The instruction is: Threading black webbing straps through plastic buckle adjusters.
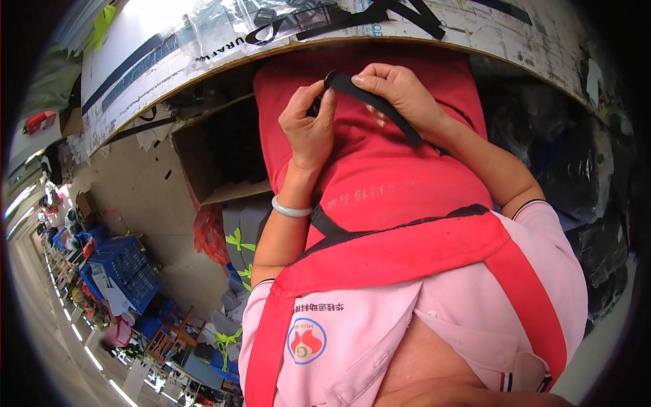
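Note:
A black webbing strap point(385, 108) is stretched between my two hands, above the red apron point(366, 159) on my lap. My left hand point(308, 125) pinches the strap's folded end between thumb and fingers; a small dark piece, perhaps a buckle, shows there, too hidden to tell. My right hand point(401, 98) grips the strap a short way along, its thumb on top. Past the right fingers the free end of the strap hangs down toward the apron. A pale bangle point(291, 209) circles my left wrist.
Ahead stands a worktable point(461, 30) with a worn edge, carrying more black straps point(380, 20) and clear plastic bags point(217, 27). An open cardboard box point(234, 192) is under it at left. Black plastic bags point(583, 176) crowd the right. Blue crates point(125, 264) stand farther left.

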{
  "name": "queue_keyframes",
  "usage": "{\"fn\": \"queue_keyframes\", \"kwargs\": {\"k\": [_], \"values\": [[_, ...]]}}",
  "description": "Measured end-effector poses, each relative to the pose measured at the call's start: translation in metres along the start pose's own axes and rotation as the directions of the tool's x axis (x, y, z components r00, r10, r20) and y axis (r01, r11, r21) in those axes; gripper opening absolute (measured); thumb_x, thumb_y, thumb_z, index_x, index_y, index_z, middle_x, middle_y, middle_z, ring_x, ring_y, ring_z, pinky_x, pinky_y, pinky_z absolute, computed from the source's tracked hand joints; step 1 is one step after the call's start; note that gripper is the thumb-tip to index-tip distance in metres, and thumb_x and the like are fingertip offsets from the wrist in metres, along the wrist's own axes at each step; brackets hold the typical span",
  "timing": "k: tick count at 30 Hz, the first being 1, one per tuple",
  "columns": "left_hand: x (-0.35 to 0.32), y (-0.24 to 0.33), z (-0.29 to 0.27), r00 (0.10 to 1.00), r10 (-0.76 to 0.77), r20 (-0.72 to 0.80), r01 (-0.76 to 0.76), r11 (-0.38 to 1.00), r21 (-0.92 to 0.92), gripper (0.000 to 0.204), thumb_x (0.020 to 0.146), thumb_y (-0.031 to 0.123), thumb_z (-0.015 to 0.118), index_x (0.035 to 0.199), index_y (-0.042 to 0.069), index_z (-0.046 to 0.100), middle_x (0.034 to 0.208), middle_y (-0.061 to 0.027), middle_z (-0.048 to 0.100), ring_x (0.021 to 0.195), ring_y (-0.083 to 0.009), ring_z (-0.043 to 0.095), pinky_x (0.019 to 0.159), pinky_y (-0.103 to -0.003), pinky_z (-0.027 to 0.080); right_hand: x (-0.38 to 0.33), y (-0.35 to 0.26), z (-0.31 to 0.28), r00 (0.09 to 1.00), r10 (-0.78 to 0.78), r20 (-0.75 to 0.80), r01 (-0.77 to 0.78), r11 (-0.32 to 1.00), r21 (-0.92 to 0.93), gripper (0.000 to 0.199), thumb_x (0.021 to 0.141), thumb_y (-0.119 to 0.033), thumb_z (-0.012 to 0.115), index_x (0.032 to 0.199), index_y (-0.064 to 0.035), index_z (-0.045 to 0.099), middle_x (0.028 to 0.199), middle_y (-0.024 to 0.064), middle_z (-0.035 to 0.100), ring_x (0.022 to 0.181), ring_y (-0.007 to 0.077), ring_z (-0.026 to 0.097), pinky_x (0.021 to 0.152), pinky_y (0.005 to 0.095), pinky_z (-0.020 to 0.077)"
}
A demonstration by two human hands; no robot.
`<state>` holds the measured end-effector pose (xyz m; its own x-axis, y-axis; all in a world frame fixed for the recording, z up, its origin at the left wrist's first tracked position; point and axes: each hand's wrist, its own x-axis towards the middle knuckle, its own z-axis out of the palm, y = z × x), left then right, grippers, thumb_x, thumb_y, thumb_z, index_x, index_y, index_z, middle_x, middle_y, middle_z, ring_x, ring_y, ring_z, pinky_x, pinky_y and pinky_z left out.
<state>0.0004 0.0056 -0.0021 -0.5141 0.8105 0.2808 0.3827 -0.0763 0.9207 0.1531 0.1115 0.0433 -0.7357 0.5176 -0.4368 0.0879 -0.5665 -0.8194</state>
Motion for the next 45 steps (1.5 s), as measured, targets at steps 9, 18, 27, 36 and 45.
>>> {"fn": "queue_keyframes", "kwargs": {"k": [9, 18, 27, 36, 45], "values": [[-0.001, 0.008, 0.002, 0.991, -0.006, 0.133, 0.013, 0.999, -0.049, 0.018, 0.084, -0.002, 0.068, 0.101, -0.001, 0.066, 0.078, -0.0071, 0.063, 0.068, -0.0141, 0.061, 0.057, -0.025, 0.047, 0.014, 0.013, -0.009, 0.998, -0.060, 0.027, 0.057, 0.994, 0.089, 0.026, 0.095, -0.021, 0.062, 0.109, 0.0008, 0.061, 0.082, 0.0032, 0.065, 0.067, 0.0073, 0.062, 0.060, 0.0194, 0.0505], [0.009, 0.017, -0.001, 0.652, -0.629, 0.424, 0.738, 0.395, -0.547, 0.024, 0.092, 0.016, 0.065, 0.108, -0.004, 0.065, 0.078, -0.0060, 0.065, 0.055, -0.0093, 0.054, 0.042, -0.021, 0.040, 0.005, 0.015, 0.001, 0.743, -0.669, 0.031, 0.580, 0.620, -0.529, 0.009, 0.091, -0.008, 0.065, 0.097, -0.0006, 0.064, 0.102, -0.0002, 0.058, 0.085, 0.0052, 0.053, 0.078, 0.0214, 0.0443], [0.005, 0.023, 0.000, 0.835, -0.521, 0.178, 0.540, 0.713, -0.448, 0.022, 0.091, 0.015, 0.067, 0.104, -0.003, 0.068, 0.074, -0.0057, 0.066, 0.051, -0.0054, 0.052, 0.042, -0.019, 0.038, -0.002, 0.000, -0.011, 0.996, -0.079, 0.047, 0.092, 0.871, -0.483, 0.021, 0.088, -0.019, 0.067, 0.074, -0.0039, 0.061, 0.065, -0.0044, 0.054, 0.059, 0.0023, 0.043, 0.053, 0.0219, 0.0349], [-0.001, 0.021, -0.002, 0.961, -0.236, 0.143, 0.275, 0.869, -0.411, 0.013, 0.088, 0.001, 0.066, 0.100, 0.001, 0.070, 0.086, -0.0017, 0.060, 0.058, -0.0045, 0.053, 0.047, -0.017, 0.040, 0.009, 0.004, -0.007, 0.993, -0.113, -0.043, 0.110, 0.991, -0.080, 0.022, 0.092, -0.026, 0.066, 0.090, -0.0045, 0.064, 0.074, -0.0023, 0.058, 0.058, 0.0036, 0.049, 0.050, 0.0180, 0.0383], [-0.009, 0.036, -0.007, 0.974, -0.074, 0.215, 0.146, 0.929, -0.340, 0.016, 0.082, -0.006, 0.069, 0.096, 0.002, 0.072, 0.093, -0.0023, 0.053, 0.070, -0.0069, 0.053, 0.050, -0.018, 0.043, 0.011, 0.002, -0.018, 0.959, -0.278, 0.053, 0.282, 0.930, -0.234, 0.018, 0.092, -0.020, 0.066, 0.098, -0.0030, 0.066, 0.090, -0.0009, 0.063, 0.083, 0.0058, 0.056, 0.077, 0.0223, 0.0474]]}}
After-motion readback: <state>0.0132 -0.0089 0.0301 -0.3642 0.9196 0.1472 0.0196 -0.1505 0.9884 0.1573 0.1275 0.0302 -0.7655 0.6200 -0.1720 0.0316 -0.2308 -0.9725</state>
